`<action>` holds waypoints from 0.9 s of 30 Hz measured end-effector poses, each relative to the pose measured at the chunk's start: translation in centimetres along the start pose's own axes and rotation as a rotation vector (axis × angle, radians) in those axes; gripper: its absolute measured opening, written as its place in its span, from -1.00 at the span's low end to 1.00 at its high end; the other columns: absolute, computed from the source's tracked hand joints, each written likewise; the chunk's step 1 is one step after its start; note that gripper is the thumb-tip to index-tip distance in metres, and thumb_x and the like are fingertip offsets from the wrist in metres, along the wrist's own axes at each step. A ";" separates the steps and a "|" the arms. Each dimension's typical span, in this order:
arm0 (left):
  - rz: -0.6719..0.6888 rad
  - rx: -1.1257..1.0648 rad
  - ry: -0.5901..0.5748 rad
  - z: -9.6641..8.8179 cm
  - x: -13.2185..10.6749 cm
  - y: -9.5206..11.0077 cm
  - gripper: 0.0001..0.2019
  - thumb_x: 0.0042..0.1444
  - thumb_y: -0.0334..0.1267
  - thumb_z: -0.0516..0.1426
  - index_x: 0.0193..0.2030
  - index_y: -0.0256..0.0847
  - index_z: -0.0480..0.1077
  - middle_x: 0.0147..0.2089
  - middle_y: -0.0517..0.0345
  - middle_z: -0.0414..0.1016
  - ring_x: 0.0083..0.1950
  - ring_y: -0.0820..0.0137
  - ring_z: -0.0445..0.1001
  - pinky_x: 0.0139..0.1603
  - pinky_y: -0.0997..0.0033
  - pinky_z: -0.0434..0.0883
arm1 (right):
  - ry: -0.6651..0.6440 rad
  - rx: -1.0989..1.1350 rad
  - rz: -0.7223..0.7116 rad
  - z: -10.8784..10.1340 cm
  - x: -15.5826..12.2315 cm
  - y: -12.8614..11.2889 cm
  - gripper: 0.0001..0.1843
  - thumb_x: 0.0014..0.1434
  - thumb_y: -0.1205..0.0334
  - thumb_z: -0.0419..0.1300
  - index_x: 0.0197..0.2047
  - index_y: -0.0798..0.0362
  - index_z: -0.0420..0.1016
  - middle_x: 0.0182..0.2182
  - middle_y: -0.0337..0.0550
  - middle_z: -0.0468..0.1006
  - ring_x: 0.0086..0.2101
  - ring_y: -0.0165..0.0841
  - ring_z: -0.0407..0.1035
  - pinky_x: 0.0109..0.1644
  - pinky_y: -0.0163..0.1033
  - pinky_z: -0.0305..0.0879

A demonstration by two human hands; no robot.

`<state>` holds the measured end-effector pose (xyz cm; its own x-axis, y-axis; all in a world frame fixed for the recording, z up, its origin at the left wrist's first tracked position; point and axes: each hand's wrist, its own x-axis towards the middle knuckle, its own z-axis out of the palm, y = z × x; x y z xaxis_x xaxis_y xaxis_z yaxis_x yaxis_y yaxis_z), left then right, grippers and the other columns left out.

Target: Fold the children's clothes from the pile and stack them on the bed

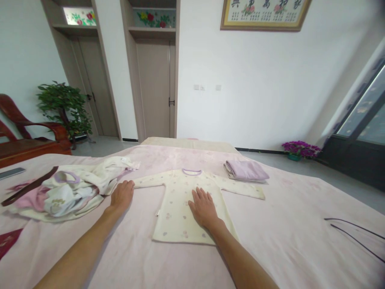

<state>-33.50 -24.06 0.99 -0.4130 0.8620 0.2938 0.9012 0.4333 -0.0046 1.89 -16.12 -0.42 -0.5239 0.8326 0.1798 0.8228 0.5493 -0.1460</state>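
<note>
A small cream long-sleeved shirt with a lilac neckline and a scattered heart-like print lies spread flat, its sleeves stretched out to both sides. My right hand rests on the shirt's front, palm down with the fingers extended. At the end of the left sleeve is my left hand, its fingers curled closed around the cuff. Just left of that hand sits a loose heap of clothes in cream, white and pink.
A folded lilac garment lies beyond the right sleeve. Dark thin cords or glasses temples are at the right, a phone at the far left. Everything rests on a pink sheet. A brown strap crosses the heap.
</note>
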 end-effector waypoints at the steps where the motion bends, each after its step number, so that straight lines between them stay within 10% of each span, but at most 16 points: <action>1: 0.004 0.001 -0.003 -0.2 0.1 -0.2 -0.70 0.24 -0.36 -0.08 -0.07 -0.24 0.44 -0.08 -0.10 0.45 -0.02 0.16 0.41 -0.02 0.23 0.32 | 0.003 0.002 0.000 -0.1 0.0 0.0 -0.38 0.38 -0.03 -0.17 0.38 0.12 0.13 0.38 0.07 0.03 0.36 -0.13 -0.15 0.39 0.03 -0.33; 9: 0.103 -0.115 -0.022 -1.9 1.3 3.5 -0.62 0.22 -0.40 -0.14 -0.07 -0.22 0.49 -0.02 -0.12 0.51 0.10 0.07 0.39 0.17 0.01 0.21 | 0.011 0.008 0.003 -0.3 0.0 -0.1 -0.38 0.37 -0.02 -0.15 0.37 0.12 0.15 0.38 0.08 0.05 0.35 -0.11 -0.13 0.39 0.06 -0.30; 13: 0.296 -0.270 -0.094 -0.2 3.0 9.4 -0.55 0.32 -0.22 -0.19 0.22 -0.16 0.35 0.25 0.09 0.40 0.26 0.32 0.32 0.29 0.32 0.18 | 0.013 0.011 0.013 -0.2 0.0 -0.1 -0.39 0.37 -0.02 -0.15 0.37 0.08 0.15 0.38 0.02 0.04 0.36 -0.13 -0.14 0.39 0.05 -0.31; 18: 0.384 -0.342 -0.213 3.0 5.8 13.4 -0.46 0.35 -0.03 -0.21 0.36 -0.17 0.18 0.41 0.01 0.16 0.44 0.25 0.06 0.38 0.16 0.04 | 0.017 0.022 0.003 -0.3 0.0 0.1 -0.41 0.37 -0.01 -0.14 0.36 0.07 0.17 0.38 0.03 0.05 0.35 -0.13 -0.12 0.39 0.04 -0.29; 27: 0.260 -0.261 -0.333 3.7 5.6 4.4 -0.38 0.32 0.10 -0.20 0.44 -0.07 0.01 0.50 -0.04 -0.14 0.50 0.13 -0.16 0.40 -0.05 -0.16 | -0.006 0.022 0.006 -0.2 0.2 0.2 -0.40 0.37 -0.01 -0.14 0.37 0.07 0.15 0.38 0.02 0.04 0.36 -0.13 -0.14 0.39 0.05 -0.30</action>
<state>-32.31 -16.30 -0.91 -0.1516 0.9884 -0.0070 0.9651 0.1496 0.2148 1.99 -15.91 -0.20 -0.5204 0.8363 0.1725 0.8210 0.5456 -0.1683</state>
